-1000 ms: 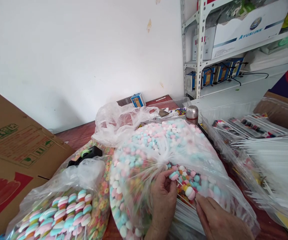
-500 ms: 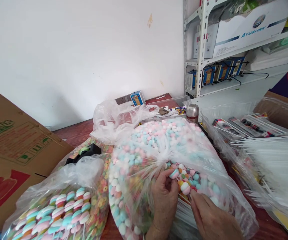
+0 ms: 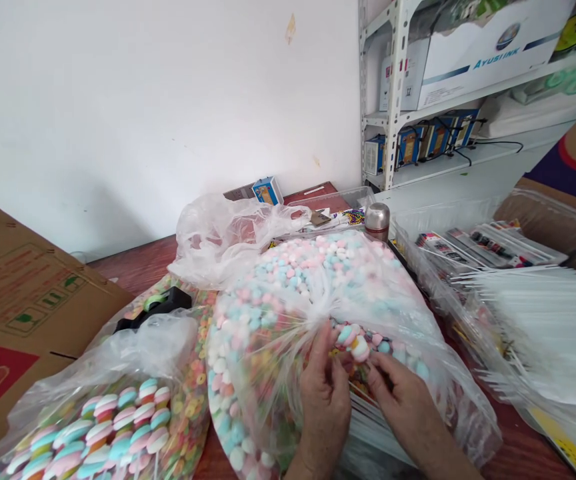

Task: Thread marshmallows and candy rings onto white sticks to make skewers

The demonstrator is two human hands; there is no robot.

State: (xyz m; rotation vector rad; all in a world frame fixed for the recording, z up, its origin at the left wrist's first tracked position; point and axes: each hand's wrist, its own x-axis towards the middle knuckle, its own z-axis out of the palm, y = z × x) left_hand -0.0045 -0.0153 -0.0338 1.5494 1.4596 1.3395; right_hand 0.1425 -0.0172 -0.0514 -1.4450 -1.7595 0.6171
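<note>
A large clear plastic bag (image 3: 288, 287) full of small pink, white and blue candies lies in front of me, twisted at its neck. My left hand (image 3: 324, 400) and my right hand (image 3: 398, 400) are close together over its lower right side. Each hand's fingers pinch near a thin white stick. Two pink-and-teal striped candies (image 3: 353, 341) sit on sticks between them, and the fingers partly hide the sticks. Down at the left, a second clear bag (image 3: 113, 427) holds striped candy lollipops and ring-shaped candies.
A loose bundle of white sticks (image 3: 533, 327) lies at the right beside a clear tray of printed packets (image 3: 483, 247). A steel flask (image 3: 377, 221) stands behind the bag on a red-brown wooden table (image 3: 138, 260). A cardboard sheet (image 3: 28, 300) leans at the left. White metal shelving (image 3: 395, 100) holds boxes.
My right hand has moved left and up toward my left hand, and the candies between them have moved closer together. The whole view has shifted slightly left and up.
</note>
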